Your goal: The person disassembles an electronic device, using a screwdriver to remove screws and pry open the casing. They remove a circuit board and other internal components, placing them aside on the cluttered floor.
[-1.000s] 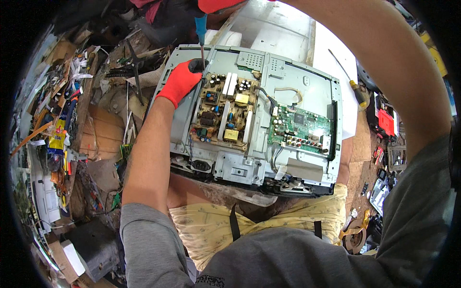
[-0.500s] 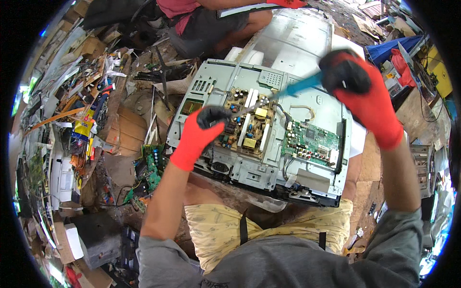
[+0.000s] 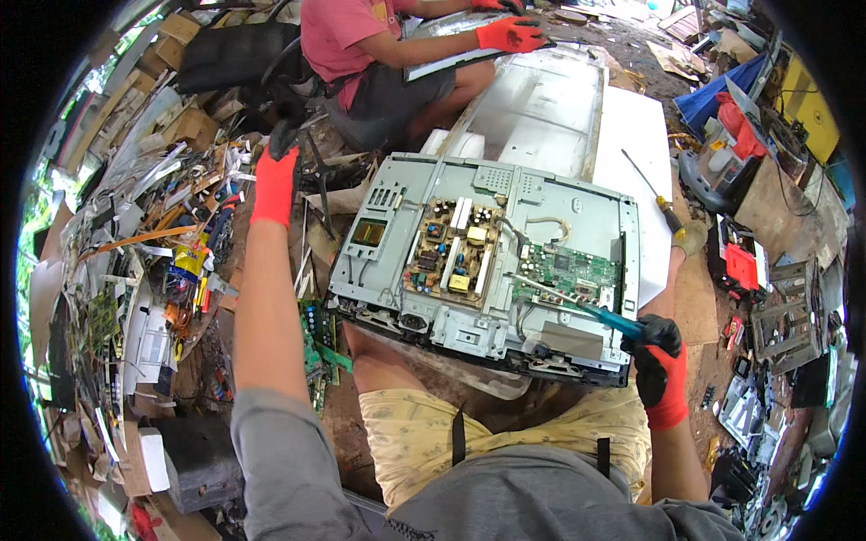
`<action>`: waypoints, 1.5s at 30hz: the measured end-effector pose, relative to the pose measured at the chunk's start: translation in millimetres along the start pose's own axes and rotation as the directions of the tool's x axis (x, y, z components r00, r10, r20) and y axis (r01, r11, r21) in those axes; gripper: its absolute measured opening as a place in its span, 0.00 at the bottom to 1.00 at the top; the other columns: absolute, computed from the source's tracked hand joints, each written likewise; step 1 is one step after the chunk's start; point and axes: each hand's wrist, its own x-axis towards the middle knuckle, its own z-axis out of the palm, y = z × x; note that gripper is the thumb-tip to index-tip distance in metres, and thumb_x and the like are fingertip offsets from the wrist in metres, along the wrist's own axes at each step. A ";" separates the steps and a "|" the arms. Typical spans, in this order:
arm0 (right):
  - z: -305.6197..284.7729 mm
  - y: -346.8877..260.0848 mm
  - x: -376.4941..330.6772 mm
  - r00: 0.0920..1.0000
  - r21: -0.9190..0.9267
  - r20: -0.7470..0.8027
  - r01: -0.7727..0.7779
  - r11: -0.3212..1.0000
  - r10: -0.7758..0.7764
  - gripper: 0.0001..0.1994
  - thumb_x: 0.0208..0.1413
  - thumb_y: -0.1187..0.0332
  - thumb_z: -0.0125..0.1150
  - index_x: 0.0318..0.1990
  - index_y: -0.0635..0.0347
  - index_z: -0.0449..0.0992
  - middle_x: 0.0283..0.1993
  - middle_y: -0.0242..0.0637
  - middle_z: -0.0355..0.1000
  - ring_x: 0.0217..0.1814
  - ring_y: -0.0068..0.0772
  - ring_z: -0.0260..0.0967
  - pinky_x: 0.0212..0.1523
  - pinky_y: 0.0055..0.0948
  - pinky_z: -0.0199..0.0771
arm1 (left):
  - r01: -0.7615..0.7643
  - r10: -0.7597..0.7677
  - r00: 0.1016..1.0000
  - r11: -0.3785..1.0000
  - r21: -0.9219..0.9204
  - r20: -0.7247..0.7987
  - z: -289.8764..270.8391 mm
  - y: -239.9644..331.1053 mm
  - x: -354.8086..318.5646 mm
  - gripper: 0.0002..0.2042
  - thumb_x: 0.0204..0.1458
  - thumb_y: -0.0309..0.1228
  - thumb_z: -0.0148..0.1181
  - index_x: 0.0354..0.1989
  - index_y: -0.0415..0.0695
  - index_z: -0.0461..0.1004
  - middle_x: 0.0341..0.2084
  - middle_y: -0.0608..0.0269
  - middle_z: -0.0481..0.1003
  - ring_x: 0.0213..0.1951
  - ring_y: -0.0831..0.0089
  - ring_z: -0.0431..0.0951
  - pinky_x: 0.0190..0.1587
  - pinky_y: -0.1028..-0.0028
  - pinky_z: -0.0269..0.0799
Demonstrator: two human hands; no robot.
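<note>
1. The teal-handled screwdriver [image 3: 612, 319] was in the right hand [image 3: 661, 368], over the near right part of the opened flat-screen chassis [image 3: 600, 216].
2. Its long axis ran aslant, handle to the near right and tip to the far left, with the shaft crossing above the green circuit board [image 3: 566, 261]; whether the tip touched anything could not be told.
3. The right hand's gloved fingers were curled around the handle's end.
4. The left hand [image 3: 276, 180] was raised left of the chassis, fingers toward the far side; whether they were spread or pressed together could not be told.
5. The chassis lay over the person's legs, long axis left to right, its right end slightly nearer; the brown circuit board [image 3: 451, 252] sat left of the green one.
6. At the far left, a co-worker's gloved hand [image 3: 511, 34] was at a flat panel [image 3: 442, 65].
</note>
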 end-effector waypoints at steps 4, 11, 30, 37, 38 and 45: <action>3.0 13.5 -3.8 0.997 0.083 0.034 -0.071 0.994 0.069 0.08 0.49 0.76 0.59 0.38 0.61 0.71 0.45 0.40 0.69 0.42 0.39 0.74 0.45 0.37 0.79 | 0.201 -0.171 0.977 0.941 0.273 -0.130 -10.0 -67.3 -0.6 0.22 0.59 0.39 0.56 0.56 0.36 0.72 0.45 0.39 0.79 0.47 0.52 0.80 0.50 0.61 0.73; -21.4 26.5 -37.8 0.994 0.033 -0.026 -0.106 0.994 0.107 0.09 0.48 0.75 0.60 0.38 0.60 0.71 0.38 0.37 0.68 0.31 0.31 0.66 0.32 0.27 0.68 | 0.225 -0.234 0.970 0.965 -0.137 -0.058 33.3 -15.3 -257.6 0.16 0.60 0.31 0.57 0.51 0.33 0.75 0.46 0.43 0.79 0.50 0.58 0.79 0.52 0.65 0.72; -23.1 50.7 -56.5 0.996 -0.678 0.082 0.040 0.734 0.022 0.20 0.48 0.84 0.58 0.51 0.61 0.70 0.46 0.34 0.70 0.42 0.25 0.70 0.43 0.25 0.71 | 0.050 -0.084 0.987 0.971 0.233 0.139 72.2 93.8 -298.1 0.31 0.49 0.39 0.69 0.61 0.43 0.69 0.54 0.46 0.74 0.58 0.48 0.70 0.62 0.55 0.63; -18.0 43.3 -57.1 0.959 -0.666 0.087 -0.144 0.732 0.268 0.25 0.54 0.80 0.58 0.62 0.62 0.70 0.51 0.40 0.75 0.51 0.30 0.73 0.52 0.29 0.73 | 0.147 -0.227 0.945 0.938 0.314 0.236 114.3 75.8 -291.6 0.28 0.47 0.41 0.69 0.56 0.44 0.72 0.49 0.48 0.76 0.54 0.48 0.73 0.59 0.54 0.66; -28.0 48.8 -56.2 0.962 -0.639 0.084 -0.148 0.755 0.260 0.24 0.55 0.80 0.57 0.61 0.62 0.70 0.51 0.40 0.75 0.49 0.30 0.73 0.50 0.28 0.73 | 0.141 -0.220 0.939 0.948 0.286 0.264 116.3 81.9 -290.0 0.27 0.47 0.41 0.69 0.55 0.44 0.73 0.48 0.48 0.76 0.53 0.47 0.74 0.58 0.55 0.67; -15.1 38.5 -33.7 0.918 -0.604 0.069 -0.274 0.748 0.391 0.19 0.56 0.78 0.60 0.57 0.62 0.72 0.41 0.32 0.75 0.39 0.21 0.68 0.41 0.25 0.72 | 0.219 -0.296 0.901 0.941 0.256 0.317 107.9 63.4 -268.5 0.22 0.49 0.37 0.66 0.53 0.41 0.76 0.43 0.47 0.80 0.49 0.47 0.77 0.53 0.56 0.71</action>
